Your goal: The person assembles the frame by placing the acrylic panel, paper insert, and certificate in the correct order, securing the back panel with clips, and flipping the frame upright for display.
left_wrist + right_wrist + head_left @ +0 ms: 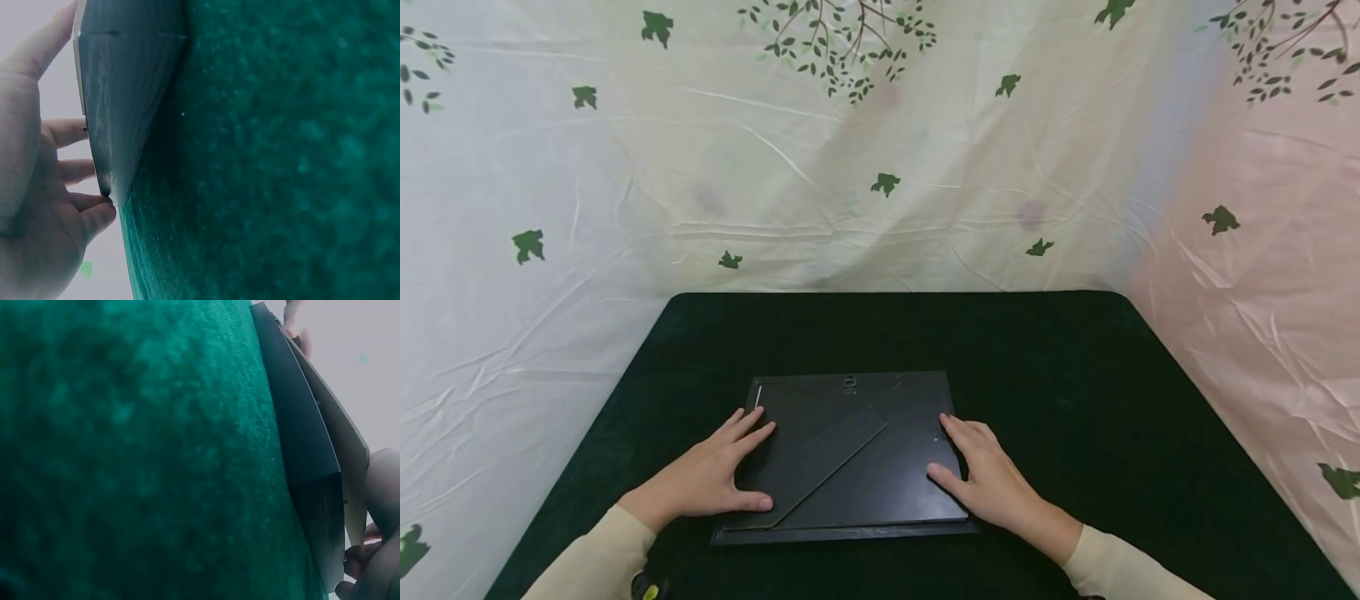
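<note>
A dark picture frame [958, 527] lies face down, its black backing board [895, 475] and slanted easel stand [827, 458] facing up. In the right wrist view, a gap shows between the backing board [340, 434] and the frame [297, 412] along the near side. My left hand [711, 471] rests on the left part of the back, thumb and fingers spread. My right hand [988, 477] touches the right side, thumb on the board and fingers along the edge. Some right fingertips reach the frame's side in the right wrist view.
Dark green cloth [1037, 358] covers the table under the frame. Behind and on both sides hang pale curtains [820, 217] printed with leaves and branches. A small dark object with a yellow spot [649, 588] is at the left wrist.
</note>
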Demonstrator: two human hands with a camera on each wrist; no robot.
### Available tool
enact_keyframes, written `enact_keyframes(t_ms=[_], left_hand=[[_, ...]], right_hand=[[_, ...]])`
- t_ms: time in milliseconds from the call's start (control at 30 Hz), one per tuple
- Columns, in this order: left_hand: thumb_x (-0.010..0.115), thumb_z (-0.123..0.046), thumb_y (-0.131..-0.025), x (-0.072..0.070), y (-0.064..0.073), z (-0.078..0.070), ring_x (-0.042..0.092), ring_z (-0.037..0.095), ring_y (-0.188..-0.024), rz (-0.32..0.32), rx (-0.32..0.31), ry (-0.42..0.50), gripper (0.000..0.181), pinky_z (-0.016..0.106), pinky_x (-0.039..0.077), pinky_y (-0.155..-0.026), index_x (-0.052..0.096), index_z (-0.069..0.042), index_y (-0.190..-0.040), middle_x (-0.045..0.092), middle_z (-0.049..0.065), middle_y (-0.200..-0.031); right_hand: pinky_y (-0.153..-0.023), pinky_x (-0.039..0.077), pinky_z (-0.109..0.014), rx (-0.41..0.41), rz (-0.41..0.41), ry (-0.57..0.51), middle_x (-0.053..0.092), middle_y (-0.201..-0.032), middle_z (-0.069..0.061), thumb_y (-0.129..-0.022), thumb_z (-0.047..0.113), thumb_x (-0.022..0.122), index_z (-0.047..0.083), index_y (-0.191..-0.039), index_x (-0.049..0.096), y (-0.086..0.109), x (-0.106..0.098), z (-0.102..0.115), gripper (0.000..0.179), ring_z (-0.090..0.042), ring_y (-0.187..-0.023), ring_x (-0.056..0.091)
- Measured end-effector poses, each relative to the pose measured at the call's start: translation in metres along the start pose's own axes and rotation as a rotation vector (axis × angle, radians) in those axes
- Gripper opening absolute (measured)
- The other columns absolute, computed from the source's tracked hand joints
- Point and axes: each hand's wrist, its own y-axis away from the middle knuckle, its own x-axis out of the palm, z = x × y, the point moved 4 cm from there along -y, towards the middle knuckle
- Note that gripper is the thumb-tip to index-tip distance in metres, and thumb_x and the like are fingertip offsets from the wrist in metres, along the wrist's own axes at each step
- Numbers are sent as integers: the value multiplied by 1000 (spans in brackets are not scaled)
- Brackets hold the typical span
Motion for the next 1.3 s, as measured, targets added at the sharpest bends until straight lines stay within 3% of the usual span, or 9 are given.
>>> enact_keyframes(t_ms=[267,533,667,867,1033,1167,1300], left_hand=[[56,-84,-66,1,-2,0,12,42,-143,0,-9,-31,110,62,33,-102,37,-15,-149,18,13,-158],[57,-83,-67,2,1,-1,23,42,-140,-22,-9,-33,108,58,38,-100,37,-16,-149,11,17,-159],[58,-83,-66,1,2,0,32,43,-136,-39,-40,-41,108,56,42,-97,36,-18,-150,7,23,-158],[53,-86,-67,1,2,1,28,51,-135,12,-150,-19,109,64,36,-98,33,-19,-151,21,30,-153],[52,-85,-70,2,0,-2,37,46,-131,32,-180,17,108,62,38,-96,33,-16,-151,30,29,-148],[53,-83,-71,0,-1,-5,45,41,-124,11,-192,24,106,59,43,-93,38,-13,-149,36,29,-144],[55,-81,-72,-3,-7,-10,48,37,-120,-55,-179,15,103,55,46,-92,41,-11,-147,42,26,-141]], right_hand=[[-102,37,-54,-26,9,-8,28,-155,-8,-91,51,61,12,-147,41,0,2,-1,71,-27,-136,30],[-102,32,-63,102,86,-56,21,-156,-17,-87,58,61,19,-151,32,0,1,-14,80,-39,-140,25],[-106,26,-62,123,146,-78,24,-156,-16,-88,59,59,19,-153,26,0,3,-16,84,-37,-143,19],[-109,24,-59,114,176,-76,25,-156,-15,-91,56,57,15,-153,26,-1,6,-16,81,-33,-144,17],[-109,25,-57,125,175,-75,25,-156,-15,-90,56,58,13,-152,28,-3,7,-15,81,-32,-144,20],[-109,26,-57,147,169,-73,26,-155,-14,-89,56,60,11,-152,29,-4,4,-14,83,-32,-143,20],[-109,25,-57,152,127,-63,24,-156,-16,-88,56,60,6,-151,28,-7,-2,-13,86,-34,-143,19]])
